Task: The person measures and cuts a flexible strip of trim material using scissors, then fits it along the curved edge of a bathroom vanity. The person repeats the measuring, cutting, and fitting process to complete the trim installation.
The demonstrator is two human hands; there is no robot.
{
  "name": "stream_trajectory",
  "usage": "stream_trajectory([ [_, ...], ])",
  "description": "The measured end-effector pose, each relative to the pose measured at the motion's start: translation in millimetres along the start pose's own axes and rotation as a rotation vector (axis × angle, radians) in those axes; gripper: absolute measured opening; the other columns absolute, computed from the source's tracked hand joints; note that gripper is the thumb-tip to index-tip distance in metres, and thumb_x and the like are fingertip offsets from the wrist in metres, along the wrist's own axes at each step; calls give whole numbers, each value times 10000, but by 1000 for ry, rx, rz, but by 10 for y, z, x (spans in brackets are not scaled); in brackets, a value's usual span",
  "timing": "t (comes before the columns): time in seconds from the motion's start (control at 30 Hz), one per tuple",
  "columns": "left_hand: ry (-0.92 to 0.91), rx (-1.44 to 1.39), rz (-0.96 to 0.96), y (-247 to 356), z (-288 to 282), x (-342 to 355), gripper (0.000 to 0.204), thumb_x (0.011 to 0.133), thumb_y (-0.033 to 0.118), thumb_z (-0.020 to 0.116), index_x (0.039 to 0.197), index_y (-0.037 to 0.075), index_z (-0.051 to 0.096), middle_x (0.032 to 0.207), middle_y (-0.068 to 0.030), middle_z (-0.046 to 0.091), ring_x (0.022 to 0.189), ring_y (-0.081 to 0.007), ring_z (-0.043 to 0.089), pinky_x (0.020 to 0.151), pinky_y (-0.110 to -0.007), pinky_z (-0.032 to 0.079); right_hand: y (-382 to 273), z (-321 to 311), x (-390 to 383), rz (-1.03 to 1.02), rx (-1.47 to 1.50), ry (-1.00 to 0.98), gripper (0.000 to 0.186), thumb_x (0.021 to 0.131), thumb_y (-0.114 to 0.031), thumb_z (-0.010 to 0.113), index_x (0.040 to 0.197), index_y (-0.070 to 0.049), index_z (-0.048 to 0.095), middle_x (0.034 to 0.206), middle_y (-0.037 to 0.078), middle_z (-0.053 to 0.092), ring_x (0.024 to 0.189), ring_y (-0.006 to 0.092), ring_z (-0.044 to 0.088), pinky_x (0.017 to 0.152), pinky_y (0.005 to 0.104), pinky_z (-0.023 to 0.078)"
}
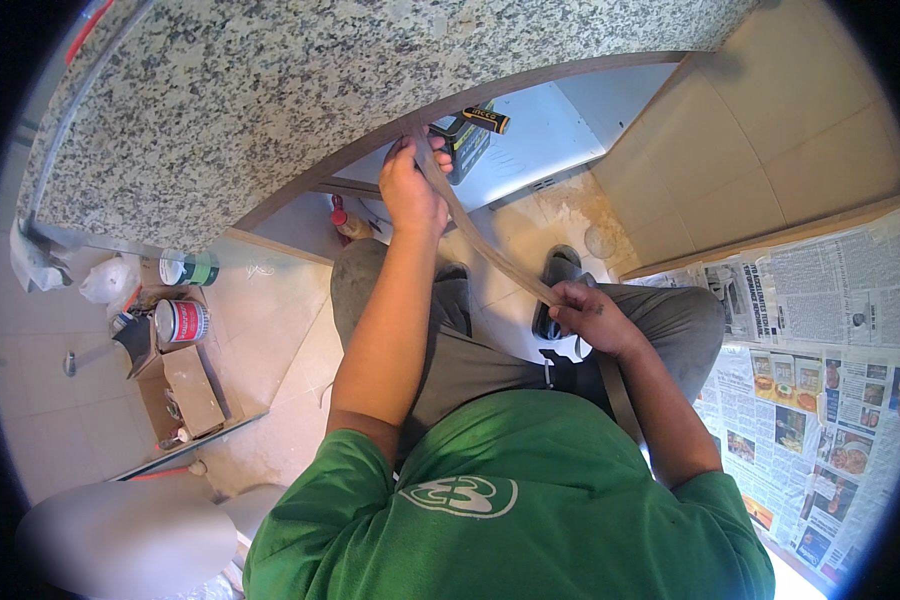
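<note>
A long brown flexible strip of edge banding (482,245) runs slantwise between my two hands. My left hand (413,190) is closed on its upper end, up against the brown front edge beneath the granite countertop (240,110). Lower down and to the right, my right hand (592,315) pinches the strip between thumb and fingers. From there a further length of it hangs down past my right forearm. Just beyond my left fingers, a dark container (470,150) stands in the open cabinet, with a yellow and black cylindrical piece (487,120) at its top.
A red-capped bottle (350,222) stands by my left knee. On the left floor are a red and white can (181,321), a green and white can (189,268) and an open cardboard box (192,390). Newspaper sheets (810,400) cover the surface at right.
</note>
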State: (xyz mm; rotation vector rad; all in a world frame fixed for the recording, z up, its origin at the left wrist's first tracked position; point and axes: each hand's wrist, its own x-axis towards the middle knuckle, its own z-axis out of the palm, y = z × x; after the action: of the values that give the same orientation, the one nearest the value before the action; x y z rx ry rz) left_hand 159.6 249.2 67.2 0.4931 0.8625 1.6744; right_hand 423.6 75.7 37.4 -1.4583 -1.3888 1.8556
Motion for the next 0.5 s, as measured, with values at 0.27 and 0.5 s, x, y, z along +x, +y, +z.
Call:
stream_trajectory([
  [0.27,-86,-122,-132,3,-171,89,363,1003,256,478,1194,-28,601,938,-126,652,770,-214,604,709,-346,500,-16,16,-3,-16,10,-12,110,967,-105,618,1052,-36,629,814,-28,583,727,81,560,678,260,478],
  [0.5,-329,-288,-316,98,-257,122,387,999,268,467,1200,-41,585,917,-95,584,789,-223,527,751,-354,449,-16,-13,-29,-28,-41,6,142,969,-162,643,995,-27,609,786,-4,581,710,101,551,653,291,454],
])
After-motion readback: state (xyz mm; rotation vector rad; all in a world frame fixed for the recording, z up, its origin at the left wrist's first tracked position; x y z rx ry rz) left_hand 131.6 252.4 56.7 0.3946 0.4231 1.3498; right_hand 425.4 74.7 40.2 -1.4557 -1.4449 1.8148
